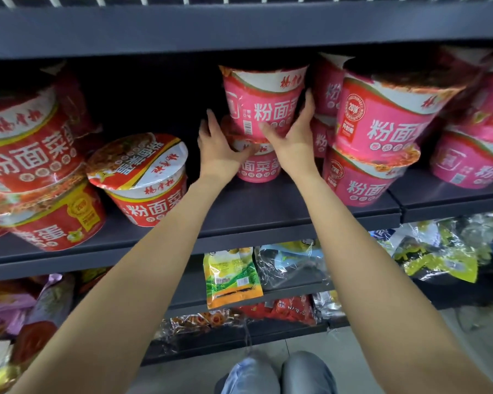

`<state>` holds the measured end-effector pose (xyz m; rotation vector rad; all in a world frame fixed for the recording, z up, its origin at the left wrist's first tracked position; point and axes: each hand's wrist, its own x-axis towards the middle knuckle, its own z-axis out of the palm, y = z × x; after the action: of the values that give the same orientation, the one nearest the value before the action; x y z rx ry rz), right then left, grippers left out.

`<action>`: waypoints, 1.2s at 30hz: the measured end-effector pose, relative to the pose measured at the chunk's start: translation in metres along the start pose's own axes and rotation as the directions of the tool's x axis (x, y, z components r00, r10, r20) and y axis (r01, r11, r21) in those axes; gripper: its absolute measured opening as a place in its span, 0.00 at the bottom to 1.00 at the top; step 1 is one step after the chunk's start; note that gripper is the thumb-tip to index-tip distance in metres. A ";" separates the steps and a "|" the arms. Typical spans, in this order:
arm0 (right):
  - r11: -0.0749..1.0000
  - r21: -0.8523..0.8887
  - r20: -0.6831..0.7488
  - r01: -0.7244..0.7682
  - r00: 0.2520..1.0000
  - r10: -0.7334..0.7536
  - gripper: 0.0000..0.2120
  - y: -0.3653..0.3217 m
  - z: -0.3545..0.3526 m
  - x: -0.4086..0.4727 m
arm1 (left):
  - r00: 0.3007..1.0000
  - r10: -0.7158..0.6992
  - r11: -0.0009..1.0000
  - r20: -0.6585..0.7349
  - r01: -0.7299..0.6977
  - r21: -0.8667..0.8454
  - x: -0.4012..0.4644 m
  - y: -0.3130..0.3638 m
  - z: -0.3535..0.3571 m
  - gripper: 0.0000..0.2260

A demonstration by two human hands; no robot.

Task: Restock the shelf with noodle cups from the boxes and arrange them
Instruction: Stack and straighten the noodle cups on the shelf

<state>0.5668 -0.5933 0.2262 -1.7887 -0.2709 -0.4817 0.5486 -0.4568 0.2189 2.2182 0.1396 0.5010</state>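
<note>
- Noodle cups fill the dark shelf (268,206) in our head view: a pink upper cup (264,100) sits stacked on a pink lower cup (258,163) at the middle of the shelf, near twelve o'clock from our wrists.
- Our left hand (218,149) rests at nine o'clock of this stack, fingers spread and nearly straight, thumb against the lower cup's lid rim; it closes on nothing.
- Our right hand (293,137) cups the upper cup from four o'clock, fingers up its right side and thumb across its front, loosely wrapped round it.
- At three o'clock stands another pink stack (382,129), just beside our pair, with more pink cups behind.
- At nine o'clock a single red cup (143,177) tilts beside a red stack (32,166), well apart from our pink pair.
- Snack bags (231,277) lie on the lower shelves at six o'clock.
</note>
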 end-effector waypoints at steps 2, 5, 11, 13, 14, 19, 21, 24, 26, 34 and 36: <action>0.995 -0.081 0.018 -0.061 0.998 0.063 0.52 -0.003 0.007 0.011 | 0.995 -0.060 0.995 0.079 0.066 -0.074 0.004 -0.003 0.002 0.51; 0.948 -0.293 -0.064 -0.127 0.992 0.113 0.57 -0.008 0.020 0.016 | 0.998 -0.040 0.998 0.055 0.043 -0.048 0.008 -0.004 0.006 0.49; 0.934 -0.331 -0.059 -0.131 0.991 0.118 0.63 -0.009 0.033 0.031 | 0.998 0.020 1.000 0.057 -0.019 -0.010 0.009 -0.004 0.012 0.53; 0.952 -0.286 -0.045 -0.106 0.994 0.097 0.64 -0.006 0.031 0.032 | 0.999 0.028 1.000 0.036 -0.028 -0.010 0.012 -0.004 0.012 0.53; 0.948 -0.297 -0.073 -0.117 0.992 0.100 0.63 -0.006 0.031 0.030 | 0.999 0.024 1.000 0.031 -0.025 0.008 0.013 -0.004 0.012 0.52; 0.930 -0.323 -0.250 -0.175 0.964 0.094 0.59 -0.007 0.038 0.017 | 1.000 0.000 1.000 0.015 0.000 0.026 0.012 -0.003 0.019 0.47; 0.950 -0.290 -0.233 -0.119 0.971 0.050 0.58 -0.002 0.035 0.015 | 1.000 0.011 1.000 -0.002 -0.010 0.017 0.012 -0.002 0.021 0.46; 0.965 -0.263 -0.246 -0.019 0.968 -0.048 0.51 0.011 0.027 0.004 | 0.999 0.039 0.999 -0.029 -0.039 -0.012 0.017 0.000 0.028 0.43; 0.958 -0.286 -0.250 0.015 0.964 -0.090 0.42 0.020 0.024 -0.002 | 0.998 0.045 0.999 -0.048 -0.046 -0.025 0.021 0.000 0.033 0.42; 0.814 -0.580 -0.076 0.038 0.992 -0.101 0.27 0.032 0.018 0.017 | 0.994 0.044 0.998 -0.103 -0.047 -0.030 0.038 0.006 0.047 0.42; 0.802 -0.596 -0.030 0.052 0.996 -0.087 0.27 0.033 0.015 0.017 | 0.992 0.041 0.998 -0.123 -0.047 -0.042 0.041 0.007 0.051 0.42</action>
<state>0.5986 -0.5887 0.2017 -2.3825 -0.1509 -0.7263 0.6059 -0.4874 0.2078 2.1513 0.1428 0.6581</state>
